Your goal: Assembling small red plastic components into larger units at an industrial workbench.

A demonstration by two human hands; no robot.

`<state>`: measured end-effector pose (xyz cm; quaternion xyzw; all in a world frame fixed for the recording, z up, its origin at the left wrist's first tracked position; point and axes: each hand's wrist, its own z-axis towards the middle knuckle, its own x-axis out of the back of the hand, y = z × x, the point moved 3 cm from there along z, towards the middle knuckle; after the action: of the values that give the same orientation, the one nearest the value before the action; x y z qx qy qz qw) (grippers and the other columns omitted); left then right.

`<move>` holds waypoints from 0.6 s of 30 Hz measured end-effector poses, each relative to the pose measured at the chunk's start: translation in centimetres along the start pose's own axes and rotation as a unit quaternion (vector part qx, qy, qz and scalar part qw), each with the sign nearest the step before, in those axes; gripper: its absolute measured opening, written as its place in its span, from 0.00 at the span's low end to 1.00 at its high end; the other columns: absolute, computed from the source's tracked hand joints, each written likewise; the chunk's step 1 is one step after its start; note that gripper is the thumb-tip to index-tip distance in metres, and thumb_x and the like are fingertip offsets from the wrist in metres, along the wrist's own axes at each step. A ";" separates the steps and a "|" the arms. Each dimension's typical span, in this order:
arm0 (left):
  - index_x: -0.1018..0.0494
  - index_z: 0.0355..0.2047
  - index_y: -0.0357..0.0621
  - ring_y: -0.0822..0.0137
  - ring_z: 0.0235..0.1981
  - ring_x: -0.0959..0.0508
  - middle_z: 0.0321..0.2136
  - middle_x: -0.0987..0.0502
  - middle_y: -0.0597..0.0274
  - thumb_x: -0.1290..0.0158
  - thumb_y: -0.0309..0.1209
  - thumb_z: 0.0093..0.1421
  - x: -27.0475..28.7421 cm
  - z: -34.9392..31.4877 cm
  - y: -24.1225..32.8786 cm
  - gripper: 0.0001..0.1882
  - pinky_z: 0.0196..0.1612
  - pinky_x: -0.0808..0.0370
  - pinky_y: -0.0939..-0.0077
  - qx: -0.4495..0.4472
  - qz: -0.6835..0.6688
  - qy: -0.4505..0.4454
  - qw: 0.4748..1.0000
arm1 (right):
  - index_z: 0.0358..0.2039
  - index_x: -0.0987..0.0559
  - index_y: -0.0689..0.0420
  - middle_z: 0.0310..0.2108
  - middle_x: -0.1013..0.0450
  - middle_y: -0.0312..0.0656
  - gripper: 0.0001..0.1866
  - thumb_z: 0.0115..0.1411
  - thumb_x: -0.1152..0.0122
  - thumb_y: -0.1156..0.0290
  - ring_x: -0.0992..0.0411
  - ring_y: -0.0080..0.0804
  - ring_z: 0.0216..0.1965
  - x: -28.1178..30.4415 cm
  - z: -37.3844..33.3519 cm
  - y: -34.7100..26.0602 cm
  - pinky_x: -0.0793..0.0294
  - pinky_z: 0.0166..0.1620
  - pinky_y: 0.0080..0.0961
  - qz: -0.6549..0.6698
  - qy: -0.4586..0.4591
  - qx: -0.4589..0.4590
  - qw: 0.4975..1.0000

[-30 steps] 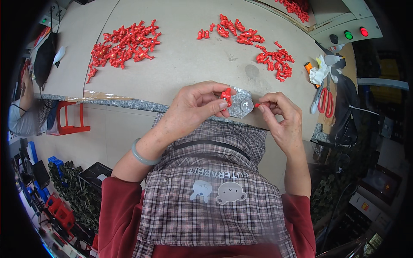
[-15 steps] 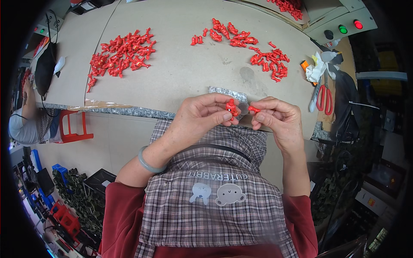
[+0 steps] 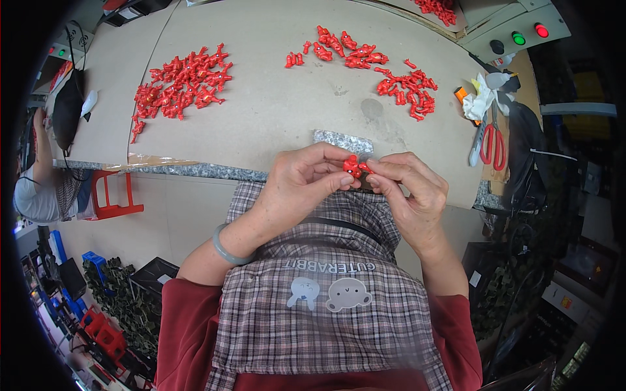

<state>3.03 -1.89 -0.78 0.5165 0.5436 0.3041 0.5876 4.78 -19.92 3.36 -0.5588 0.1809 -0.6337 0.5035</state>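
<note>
1. My left hand (image 3: 301, 173) has thumb and fingertips clamped on a red figure (image 3: 351, 167), held upright just over the bench's near edge.
2. My right hand (image 3: 412, 186) pinches a small red piece (image 3: 365, 168) between thumb and fingers, bringing it against the figure's right side; I cannot tell whether it is seated, as my fingertips cover the join.
3. Just beyond my grip, a speckled grey patch (image 3: 342, 139) shows on the bench (image 3: 274, 104).
4. Far to the left of my grip and beyond it lies a dense heap (image 3: 182, 81) of red figures, some with gold marks.
5. Straight beyond my grip, near the bench's far side, is a loose group (image 3: 342, 47) of red bodies; nearer and to the right, smaller red parts (image 3: 409, 91) are scattered.
6. Well to the right of my grip lie red-handled scissors (image 3: 493, 146), with a crumpled tissue (image 3: 479, 102) just beyond them.
7. Far beyond these, a control panel (image 3: 518, 52) has black, green and red buttons; I can read no lettering on it.
8. Below my grip, my checked apron (image 3: 319, 345) carries one line of pale capitals, upside down in this view, with two cartoon animal patches beside it.
9. A bangle (image 3: 231, 246) circles my left wrist.
</note>
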 end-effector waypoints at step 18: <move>0.25 0.41 0.32 0.52 0.34 0.17 0.35 0.19 0.47 0.42 0.18 0.56 -1.0 -0.3 1.4 0.11 0.36 0.18 0.67 -0.300 0.383 0.046 0.872 | 0.34 0.20 0.64 0.29 0.23 0.44 0.11 0.49 0.30 0.82 0.23 0.35 0.27 -1.1 -0.5 0.1 0.23 0.29 0.26 -0.027 0.001 0.083 0.996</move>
<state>2.78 -2.29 0.87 0.4688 0.2123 0.6775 0.5255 4.22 -19.19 2.56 -0.5191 0.1132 -0.6606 0.5305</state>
